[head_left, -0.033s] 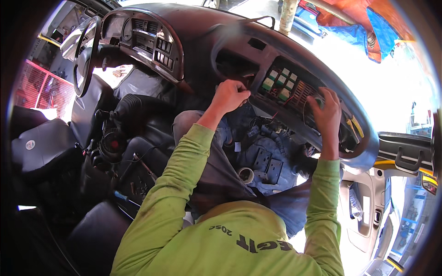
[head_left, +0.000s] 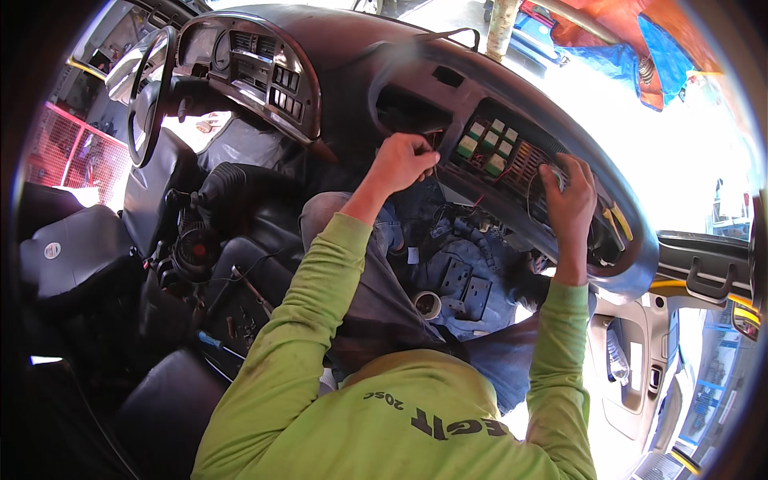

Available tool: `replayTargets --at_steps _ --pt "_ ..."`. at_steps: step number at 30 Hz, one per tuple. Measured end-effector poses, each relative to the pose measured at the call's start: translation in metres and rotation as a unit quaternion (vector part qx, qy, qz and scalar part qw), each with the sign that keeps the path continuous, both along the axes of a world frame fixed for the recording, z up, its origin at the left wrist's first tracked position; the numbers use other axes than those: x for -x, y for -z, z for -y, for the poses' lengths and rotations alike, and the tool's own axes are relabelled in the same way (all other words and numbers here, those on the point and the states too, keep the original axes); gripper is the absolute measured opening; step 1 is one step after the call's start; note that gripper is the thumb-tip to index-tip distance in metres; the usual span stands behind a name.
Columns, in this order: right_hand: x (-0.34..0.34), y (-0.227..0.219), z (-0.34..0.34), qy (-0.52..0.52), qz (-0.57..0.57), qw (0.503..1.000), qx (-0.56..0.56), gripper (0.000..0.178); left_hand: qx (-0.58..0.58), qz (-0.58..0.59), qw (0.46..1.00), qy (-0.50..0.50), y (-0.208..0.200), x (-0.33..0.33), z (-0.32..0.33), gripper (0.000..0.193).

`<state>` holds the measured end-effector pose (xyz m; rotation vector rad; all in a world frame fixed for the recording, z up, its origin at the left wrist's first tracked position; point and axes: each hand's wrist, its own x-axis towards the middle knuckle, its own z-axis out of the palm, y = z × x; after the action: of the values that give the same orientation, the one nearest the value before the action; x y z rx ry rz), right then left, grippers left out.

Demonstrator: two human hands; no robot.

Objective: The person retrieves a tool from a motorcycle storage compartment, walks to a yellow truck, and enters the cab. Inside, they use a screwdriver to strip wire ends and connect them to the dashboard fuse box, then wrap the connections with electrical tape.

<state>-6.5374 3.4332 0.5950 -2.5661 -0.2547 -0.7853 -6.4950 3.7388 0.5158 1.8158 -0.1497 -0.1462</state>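
Inside a vehicle cab, looking down over a lime-green long-sleeved back (head_left: 400,424) toward the dark dashboard (head_left: 344,48). Left hand (head_left: 404,162) raised against the dashboard's lower edge, fingers curled tight at the rim of an open fuse and relay panel (head_left: 496,152); whether anything small sits pinched inside that fist cannot be told. Right hand (head_left: 570,204) pressed on the panel's right side, fingers loosely bent over the grille-like part, gripping nothing that shows. Green and pale relay blocks (head_left: 480,140) set in rows between the two hands, with thin wires hanging just below.

Beneath the panel, a footwell cluttered with blue-grey cloth (head_left: 472,264), loose cabling, dark bracket-like parts and a small round cup-shaped piece (head_left: 427,305). To the left, steering wheel (head_left: 144,92) tilted before the instrument cluster (head_left: 256,64), black driver's seat (head_left: 64,256) below it, and a ribbed black gear-lever boot (head_left: 232,188) beside the centre console. At right, an open door (head_left: 688,288) with pale trim and yellow accents, bright daylight flooding through. Beyond the windscreen, orange and blue tarpaulin (head_left: 632,40) bunched outside, and a red mesh fence (head_left: 72,152) seen through the left window.
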Motion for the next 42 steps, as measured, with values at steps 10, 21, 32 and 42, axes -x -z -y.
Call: replayTargets --at_steps 10,21,32,42 --pt "0.03 0.081 -0.096 -0.128 -0.397 0.89 -0.187 0.05 0.166 0.027 0.986 -0.02 -0.065 -0.064 -0.033 0.027" --pt "-0.003 0.157 -0.174 -0.046 -0.417 0.881 -0.22 0.048 0.209 0.028 0.978 0.003 -0.069 -0.09 -0.034 0.025" --pt "-0.013 0.184 -0.209 -0.143 -0.379 0.841 -0.358 0.044 0.173 0.092 0.979 0.063 -0.053 -0.1 -0.035 0.017" --pt "0.017 0.056 -0.119 -0.153 -0.331 0.884 -0.293 0.025 0.077 0.033 0.971 0.223 -0.062 -0.081 -0.024 0.014"
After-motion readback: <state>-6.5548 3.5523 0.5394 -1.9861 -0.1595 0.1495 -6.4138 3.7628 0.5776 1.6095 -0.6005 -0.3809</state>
